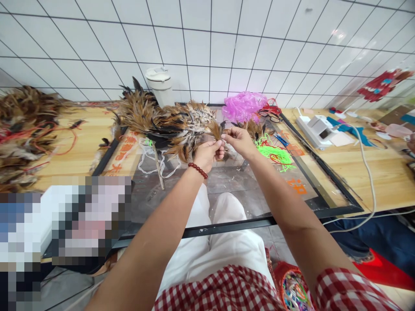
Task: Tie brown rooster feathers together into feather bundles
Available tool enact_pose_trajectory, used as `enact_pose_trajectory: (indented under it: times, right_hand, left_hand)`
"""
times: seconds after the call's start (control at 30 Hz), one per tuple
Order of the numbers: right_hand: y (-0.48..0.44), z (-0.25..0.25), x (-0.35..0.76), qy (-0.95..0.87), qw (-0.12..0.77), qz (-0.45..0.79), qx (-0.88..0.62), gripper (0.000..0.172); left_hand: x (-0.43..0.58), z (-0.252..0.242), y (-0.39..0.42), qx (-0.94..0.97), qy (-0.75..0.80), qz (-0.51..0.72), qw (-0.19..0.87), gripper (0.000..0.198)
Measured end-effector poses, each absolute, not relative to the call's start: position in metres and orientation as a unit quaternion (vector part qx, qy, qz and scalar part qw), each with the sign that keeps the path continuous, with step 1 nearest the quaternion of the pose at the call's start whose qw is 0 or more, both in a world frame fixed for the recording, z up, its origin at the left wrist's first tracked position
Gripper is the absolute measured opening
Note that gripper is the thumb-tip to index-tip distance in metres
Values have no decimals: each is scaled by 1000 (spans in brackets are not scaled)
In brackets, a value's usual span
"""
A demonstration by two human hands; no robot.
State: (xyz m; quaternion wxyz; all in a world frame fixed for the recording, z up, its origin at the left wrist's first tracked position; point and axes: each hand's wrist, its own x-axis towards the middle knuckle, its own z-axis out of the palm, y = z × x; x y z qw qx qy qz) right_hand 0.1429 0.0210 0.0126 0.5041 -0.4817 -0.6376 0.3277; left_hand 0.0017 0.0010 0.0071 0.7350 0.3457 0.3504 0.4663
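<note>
My left hand (210,154), with a dark red bead bracelet (197,170) at its wrist, is closed in a pinch on a small brown feather (214,129). Fingertips of my right hand (239,140) meet it there, also pinched at the feather's lower end. Just behind and left of both hands lies a heap of brown, black and whitish feathers (186,125). A white ribbon (142,166) and a thin stick (158,166) rest on the glass-like panel left of my hands. Bright green cords (275,155) lie to the right.
A white lidded cup (160,86) and a pink plastic bag (244,106) stand near the tiled wall. More feathers (29,112) pile at far left. A white power strip (319,129) with a cable sits right. The panel's black frame (227,226) crosses above my lap.
</note>
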Motion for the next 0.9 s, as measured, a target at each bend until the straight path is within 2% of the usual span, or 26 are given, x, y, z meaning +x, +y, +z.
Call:
enact_pose_trajectory:
  times: [0.1,0.17,0.27,0.33,0.4,0.47,0.53,0.63,0.73,0.9]
  right_hand:
    - [19,17,156,-649,457,278,-541,17]
    - [16,21,168,-694,349,288,-560,16]
    - [12,26,178,-767,181,318,-527,25]
    - [10,27,178,-793,127,296,-517,30]
    - [11,25,174,-799,111,268,-526,23]
    - [12,24,171,-782,143,279,-539,11]
    - [12,25,171,-736,223,335,-545,5]
    - [12,29,174,-605,351,456,-549,17]
    - [11,30,174,-495,412,550,-532,26]
    - [12,25,158,-502,464,550,-480,31]
  left_hand:
    - [0,7,4,312,350,519,715,11]
    - [0,7,7,285,352,552,700,10]
    - [0,6,8,267,359,571,688,10]
    - [0,6,8,264,362,570,688,11]
    - [0,6,8,262,365,569,689,11]
    - [0,6,8,261,367,569,688,11]
    - [0,6,8,263,369,569,686,11]
    - [0,6,9,267,371,565,687,10]
    - [1,6,8,276,379,559,684,10]
    - [4,5,4,330,403,520,678,8]
